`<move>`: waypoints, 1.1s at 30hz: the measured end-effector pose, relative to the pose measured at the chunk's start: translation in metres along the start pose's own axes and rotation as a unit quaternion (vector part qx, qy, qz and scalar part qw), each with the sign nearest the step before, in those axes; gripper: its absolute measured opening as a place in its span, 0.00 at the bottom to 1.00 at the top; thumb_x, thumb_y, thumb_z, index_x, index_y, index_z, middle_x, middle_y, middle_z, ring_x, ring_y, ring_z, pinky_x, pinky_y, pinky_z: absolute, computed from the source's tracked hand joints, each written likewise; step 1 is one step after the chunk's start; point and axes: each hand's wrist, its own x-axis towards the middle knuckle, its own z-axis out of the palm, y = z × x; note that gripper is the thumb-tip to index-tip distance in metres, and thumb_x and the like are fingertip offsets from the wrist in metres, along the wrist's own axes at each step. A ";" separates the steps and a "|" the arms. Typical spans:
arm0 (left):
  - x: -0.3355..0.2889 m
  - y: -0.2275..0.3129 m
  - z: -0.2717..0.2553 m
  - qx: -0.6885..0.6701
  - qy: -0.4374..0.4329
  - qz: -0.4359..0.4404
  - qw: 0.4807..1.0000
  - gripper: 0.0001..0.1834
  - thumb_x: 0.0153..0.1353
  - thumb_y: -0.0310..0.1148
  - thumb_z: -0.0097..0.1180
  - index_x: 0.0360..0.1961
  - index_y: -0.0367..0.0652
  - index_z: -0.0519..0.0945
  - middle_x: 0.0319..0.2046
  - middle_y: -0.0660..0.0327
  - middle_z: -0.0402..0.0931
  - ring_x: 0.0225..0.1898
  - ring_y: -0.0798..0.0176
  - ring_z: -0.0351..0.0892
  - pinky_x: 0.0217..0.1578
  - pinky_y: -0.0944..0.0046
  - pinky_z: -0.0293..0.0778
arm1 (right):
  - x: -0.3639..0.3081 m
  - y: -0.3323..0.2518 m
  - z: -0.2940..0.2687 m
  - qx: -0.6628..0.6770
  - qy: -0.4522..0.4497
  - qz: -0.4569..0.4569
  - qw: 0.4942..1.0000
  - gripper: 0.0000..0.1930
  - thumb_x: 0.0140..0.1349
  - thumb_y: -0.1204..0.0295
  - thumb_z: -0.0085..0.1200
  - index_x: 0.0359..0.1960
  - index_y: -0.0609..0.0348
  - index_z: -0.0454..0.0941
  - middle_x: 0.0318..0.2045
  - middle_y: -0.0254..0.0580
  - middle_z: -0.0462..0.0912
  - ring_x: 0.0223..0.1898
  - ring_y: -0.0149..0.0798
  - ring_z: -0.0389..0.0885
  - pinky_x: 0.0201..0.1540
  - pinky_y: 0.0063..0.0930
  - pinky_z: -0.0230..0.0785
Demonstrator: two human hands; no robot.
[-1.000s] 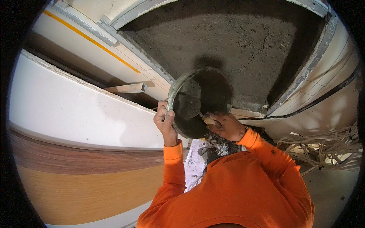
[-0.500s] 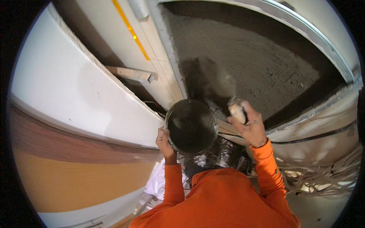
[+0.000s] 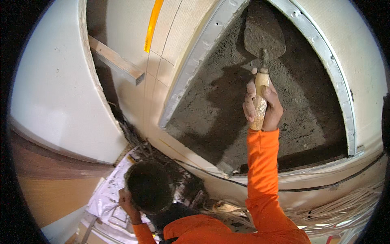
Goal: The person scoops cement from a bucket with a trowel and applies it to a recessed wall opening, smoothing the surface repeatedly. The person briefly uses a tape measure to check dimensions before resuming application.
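My right hand (image 3: 263, 103) is wrapped round the wooden handle of a trowel (image 3: 265, 35). Grey mortar coats the pointed blade, which lies against or just over the rough mortar surface (image 3: 300, 116) inside a frame, close to its upper corner. Lower left, my left hand (image 3: 128, 202) grips the rim of a dark round bucket (image 3: 149, 188) beside my body. The bucket's inside is in shadow, so what it contains is hard to make out. Only part of the left hand's fingers shows.
A pale metal edging (image 3: 341, 97) borders the mortar. Black cable (image 3: 292, 189) runs below it, above bundled pale cables (image 3: 337, 213). On the left stand a white panel (image 3: 53, 81) and a projecting wooden batten (image 3: 118, 61). Mortar-splattered white sheeting (image 3: 109, 195) lies beneath the bucket.
My right hand has moved up over the mortar, bringing the trowel blade into clear sight. My left hand and the bucket now appear lower and farther left; the whole view has shifted too.
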 end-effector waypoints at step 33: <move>0.007 0.010 0.015 0.065 0.001 -0.023 0.998 0.16 0.70 0.33 0.57 0.28 0.46 0.64 0.27 0.70 0.59 0.32 0.71 0.57 0.36 0.68 0.60 | -0.015 -0.024 0.038 -0.490 0.250 -0.062 0.833 0.16 0.82 0.61 0.45 0.44 0.63 0.76 0.25 0.34 0.76 0.22 0.26 0.71 0.24 0.25 0.63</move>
